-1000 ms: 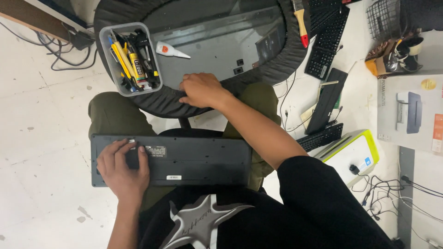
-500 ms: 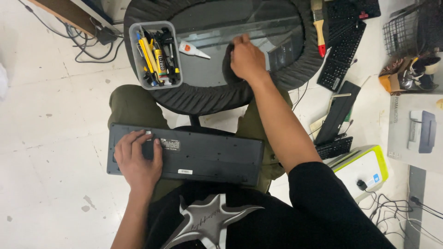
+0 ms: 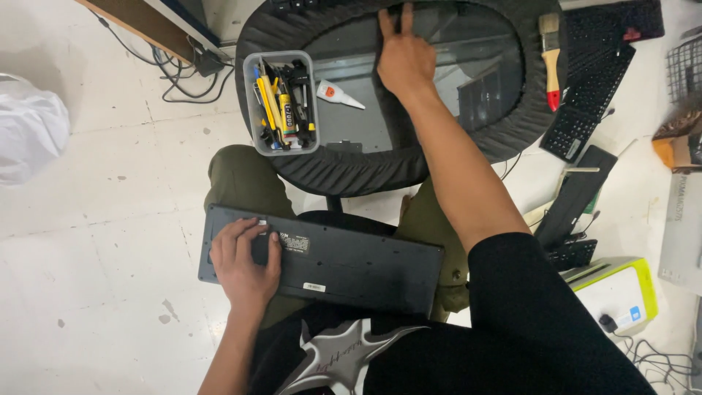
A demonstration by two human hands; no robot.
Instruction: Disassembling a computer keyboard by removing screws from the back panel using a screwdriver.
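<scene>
While the left hand (image 3: 243,257) presses flat on the upturned black plastic keyboard (image 3: 322,258), the right hand (image 3: 403,57) lies open, fingertips hiding whatever they touch on the round dark glass-topped table (image 3: 344,164).

Keyboard (image 3: 329,260) lies face down across the person's lap, left hand (image 3: 245,260) resting on its left end. Ahead of the knees stands a round table (image 3: 344,172); right hand (image 3: 402,58) lies flat near the table's far edge, centre. On the table's left side sits a tray (image 3: 252,102) w/ tools in it, a small tube (image 3: 336,93) just right of it. On the floor right of the table: a brush (image 3: 550,58), then more keyboards (image 3: 585,110). A box (image 3: 618,292) sits near the person's right side; a bag (image 3: 29,135) lies far left.
</scene>
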